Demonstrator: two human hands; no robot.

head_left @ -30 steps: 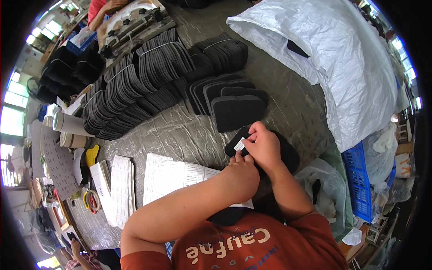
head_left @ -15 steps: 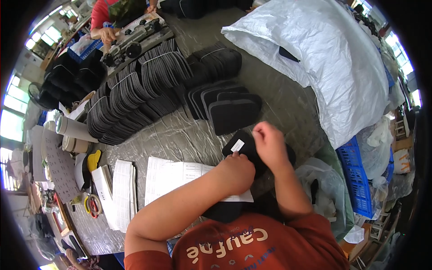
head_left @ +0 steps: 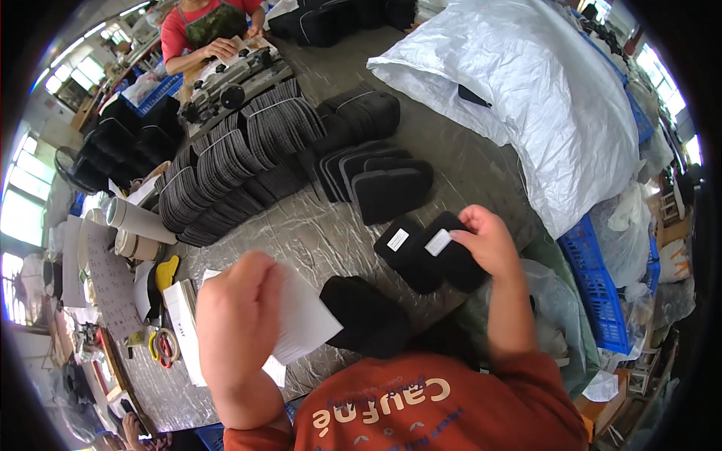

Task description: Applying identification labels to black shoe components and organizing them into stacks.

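My left hand (head_left: pixel 241 316) is raised at the left, closed on a white sheet of labels (head_left: pixel 304 319) that hangs tilted and partly blurred. Two black insole-like pads lie side by side at the centre right. A white sticker is on the left pad (head_left: pixel 414 267) and another white sticker (head_left: pixel 437 242) on the right pad (head_left: pixel 460 263). My right hand (head_left: pixel 489 237) grips the right pad's far right edge, its thumb close to the sticker. Nearer me rests a stack of black pads (head_left: pixel 365 319), left of the two labelled ones.
Bundled dark pads (head_left: pixel 233 150) fill the far left, with loose pads (head_left: pixel 391 192) beside them. A large white sack (head_left: pixel 541 105) lies far right, above a blue crate (head_left: pixel 598 282). Scissors (head_left: pixel 164 346) lie left. Across the table, a person works at a metal device (head_left: pixel 233 79).
My left hand has moved left and up from the pads, carrying the label sheet. My right hand has shifted right and now grips a pad; a second sticker shows. The co-worker's hands moved.
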